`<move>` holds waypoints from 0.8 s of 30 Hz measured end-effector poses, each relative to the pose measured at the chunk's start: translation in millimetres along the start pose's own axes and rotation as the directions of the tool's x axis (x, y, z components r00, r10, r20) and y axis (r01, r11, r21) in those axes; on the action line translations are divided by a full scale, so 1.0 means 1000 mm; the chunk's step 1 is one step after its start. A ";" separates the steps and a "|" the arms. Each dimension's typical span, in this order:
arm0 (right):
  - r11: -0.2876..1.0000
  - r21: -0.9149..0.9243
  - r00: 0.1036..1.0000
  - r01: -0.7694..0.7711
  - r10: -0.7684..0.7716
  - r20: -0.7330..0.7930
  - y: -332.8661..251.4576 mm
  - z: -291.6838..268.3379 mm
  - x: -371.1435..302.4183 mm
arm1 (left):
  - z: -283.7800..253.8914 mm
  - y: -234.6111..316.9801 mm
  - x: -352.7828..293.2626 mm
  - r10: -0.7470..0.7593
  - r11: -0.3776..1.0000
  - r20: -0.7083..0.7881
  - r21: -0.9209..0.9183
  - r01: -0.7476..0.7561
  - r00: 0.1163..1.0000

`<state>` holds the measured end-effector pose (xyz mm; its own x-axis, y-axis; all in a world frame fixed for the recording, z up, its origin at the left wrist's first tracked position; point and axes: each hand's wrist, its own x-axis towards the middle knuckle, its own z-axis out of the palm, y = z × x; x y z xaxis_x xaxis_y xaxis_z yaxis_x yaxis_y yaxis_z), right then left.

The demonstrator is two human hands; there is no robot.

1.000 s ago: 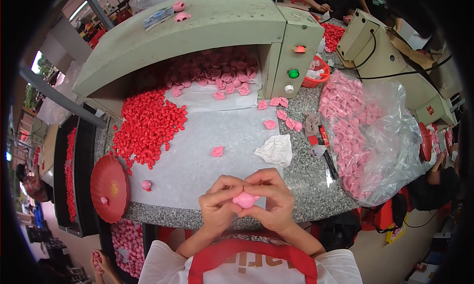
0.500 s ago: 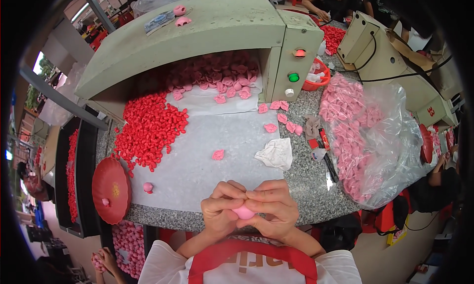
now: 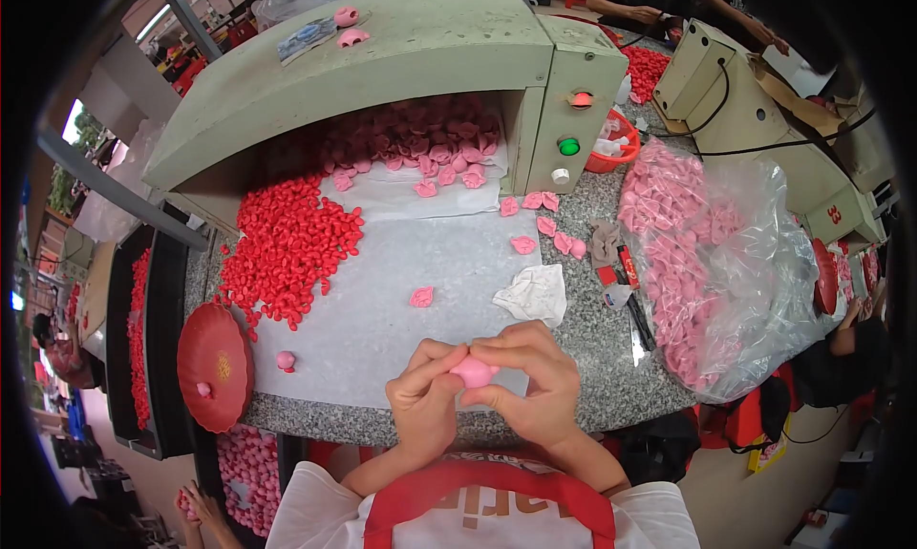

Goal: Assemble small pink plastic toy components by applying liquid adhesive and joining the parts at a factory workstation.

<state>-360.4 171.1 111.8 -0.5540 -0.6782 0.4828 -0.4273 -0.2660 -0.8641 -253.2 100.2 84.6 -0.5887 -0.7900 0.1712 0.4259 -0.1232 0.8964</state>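
Note:
Both of my hands meet over the near part of the white sheet point(image 3: 382, 348). Between their fingertips is a small pink rounded piece point(image 3: 472, 370), smooth on the side that shows. My left hand point(image 3: 420, 396) pinches its left side with thumb and fingers. From the right, my right hand point(image 3: 540, 387) grips the same piece, fingers over the top and thumb below. A single crumpled pink shell point(image 3: 421, 297) lies beyond the hands. To the left, a pink ball with a bit of red under it point(image 3: 286, 360) rests near the sheet's edge.
A green-grey arched machine point(image 3: 382, 48) spans the back, with pink shells point(image 3: 430, 143) under its hood. Small red pieces point(image 3: 287, 253) are heaped left, above a red scalloped dish point(image 3: 205, 334). A white cloth point(image 3: 532, 294) and a clear bag of pink shells point(image 3: 673, 263) lie right.
My hands have moved slightly up, away from my body, and the fingers have shifted around the pink piece, which now shows higher between the fingertips.

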 end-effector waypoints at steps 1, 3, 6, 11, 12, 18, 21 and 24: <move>1.000 -0.001 1.000 -0.003 0.003 0.000 0.001 -0.004 0.005 | 0.000 0.002 0.001 -0.003 1.000 -0.001 0.000 0.003 1.000; 0.989 -0.020 0.973 -0.149 0.151 0.176 0.001 -0.013 0.013 | -0.003 0.011 0.006 -0.116 0.990 0.040 0.079 0.113 0.992; 0.990 -0.088 0.965 -0.110 0.128 0.228 0.000 -0.018 0.020 | -0.005 0.021 0.014 -0.285 0.958 0.112 0.016 0.285 0.952; 0.989 -0.107 0.943 -0.101 0.130 0.305 -0.001 -0.018 0.025 | -0.027 0.012 0.024 -0.539 0.791 0.307 -0.135 0.596 0.785; 0.989 -0.093 0.930 -0.114 0.139 0.339 -0.001 -0.018 0.024 | -0.029 0.009 0.024 -0.556 0.731 0.393 -0.189 0.656 0.732; 0.942 0.098 0.923 -0.322 0.290 0.252 -0.004 -0.010 0.018 | -0.025 -0.011 0.015 -0.626 0.311 0.498 -0.546 0.778 0.600; 0.963 0.108 0.967 -0.247 0.238 0.089 -0.003 -0.007 0.007 | -0.011 -0.005 0.022 -0.601 0.181 0.525 -0.646 0.742 0.603; 0.978 -0.018 0.973 -0.207 0.207 0.102 -0.001 -0.004 0.000 | -0.009 -0.010 0.018 -0.618 0.214 0.489 -0.650 0.730 0.616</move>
<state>-362.5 174.1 113.2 -0.5551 -0.7847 0.2761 -0.3160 -0.1081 -0.9426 -261.7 81.9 75.2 -0.9615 -0.1172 -0.2485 0.1079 -0.9929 0.0508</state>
